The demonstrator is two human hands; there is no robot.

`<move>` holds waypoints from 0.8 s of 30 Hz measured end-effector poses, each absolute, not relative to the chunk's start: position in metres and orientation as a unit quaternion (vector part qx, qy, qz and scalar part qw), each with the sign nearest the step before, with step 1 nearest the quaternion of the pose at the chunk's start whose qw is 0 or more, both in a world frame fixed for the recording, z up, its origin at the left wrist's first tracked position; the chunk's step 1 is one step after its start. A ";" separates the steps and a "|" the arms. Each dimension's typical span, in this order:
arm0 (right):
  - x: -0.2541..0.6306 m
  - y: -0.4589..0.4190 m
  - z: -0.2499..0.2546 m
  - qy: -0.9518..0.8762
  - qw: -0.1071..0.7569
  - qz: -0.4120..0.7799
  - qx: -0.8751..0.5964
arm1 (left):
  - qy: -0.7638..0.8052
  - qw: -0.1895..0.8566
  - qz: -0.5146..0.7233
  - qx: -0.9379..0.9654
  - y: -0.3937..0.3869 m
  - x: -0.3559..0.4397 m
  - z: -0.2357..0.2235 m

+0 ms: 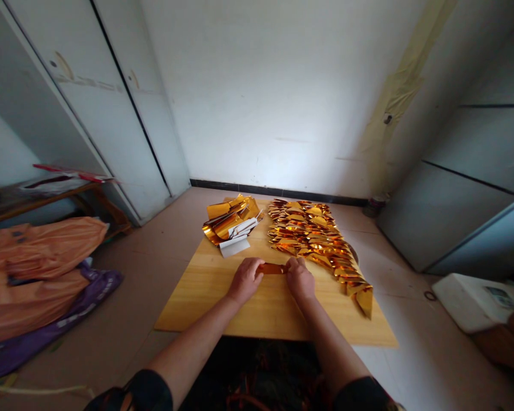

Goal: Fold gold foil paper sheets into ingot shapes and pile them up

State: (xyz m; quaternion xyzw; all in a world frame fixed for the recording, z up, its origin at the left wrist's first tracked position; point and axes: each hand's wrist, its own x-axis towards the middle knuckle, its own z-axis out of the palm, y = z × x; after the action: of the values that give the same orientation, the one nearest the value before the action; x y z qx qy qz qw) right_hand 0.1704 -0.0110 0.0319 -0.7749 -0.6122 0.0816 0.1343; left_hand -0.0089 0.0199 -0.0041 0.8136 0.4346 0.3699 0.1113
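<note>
Between my two hands lies a narrow folded strip of gold foil paper, held just over the wooden board. Its left end is pinched in the fingers of my left hand. My right hand grips the right end, fingers closed. Beyond my left hand sits a loose pile of gold foil sheets, some showing white backs. Rows of folded gold foil pieces cover the board's far right, trailing down past my right hand to a pointed piece.
The wooden board stands in front of me. A pale wall rises behind it, with a cabinet at left and a grey fridge-like unit at right. Orange cloth or bags lie left; a white box sits right.
</note>
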 end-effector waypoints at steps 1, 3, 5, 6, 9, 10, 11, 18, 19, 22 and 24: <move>0.170 -0.011 0.031 -0.615 0.134 0.078 -0.773 | 0.437 0.109 0.376 0.810 0.020 -0.006 -0.004; 0.171 -0.011 0.029 -0.621 0.131 0.076 -0.769 | 0.435 0.105 0.383 0.808 0.020 -0.003 -0.004; 0.170 -0.011 0.027 -0.625 0.129 0.075 -0.766 | 0.430 0.100 0.389 0.809 0.020 -0.002 -0.005; 0.171 -0.011 0.027 -0.625 0.129 0.075 -0.766 | 0.425 0.097 0.392 0.810 0.021 -0.003 -0.005; 0.171 -0.011 0.026 -0.625 0.134 0.070 -0.766 | 0.408 0.080 0.395 0.819 0.023 -0.006 -0.009; 0.171 -0.012 0.026 -0.625 0.135 0.071 -0.765 | 0.405 0.072 0.395 0.822 0.023 -0.006 -0.010; 0.171 -0.012 0.027 -0.626 0.134 0.073 -0.764 | 0.404 0.064 0.395 0.823 0.023 -0.007 -0.010; 0.170 -0.012 0.029 -0.623 0.131 0.079 -0.767 | 0.425 0.034 0.395 0.814 0.015 -0.005 -0.002; 0.170 -0.012 0.029 -0.623 0.129 0.081 -0.767 | 0.425 0.033 0.393 0.815 0.014 -0.005 -0.001; 0.170 -0.011 0.029 -0.624 0.125 0.084 -0.767 | 0.428 0.028 0.379 0.820 0.014 -0.005 0.000; 0.170 -0.010 0.029 -0.624 0.122 0.087 -0.767 | 0.439 0.026 0.364 0.821 0.016 -0.005 0.000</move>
State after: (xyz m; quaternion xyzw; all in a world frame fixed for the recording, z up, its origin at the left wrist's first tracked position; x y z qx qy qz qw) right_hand 0.1698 -0.0105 0.0294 -0.7669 -0.6240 0.0872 0.1222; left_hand -0.0051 0.0156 0.0001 0.8213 0.4388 0.3636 0.0255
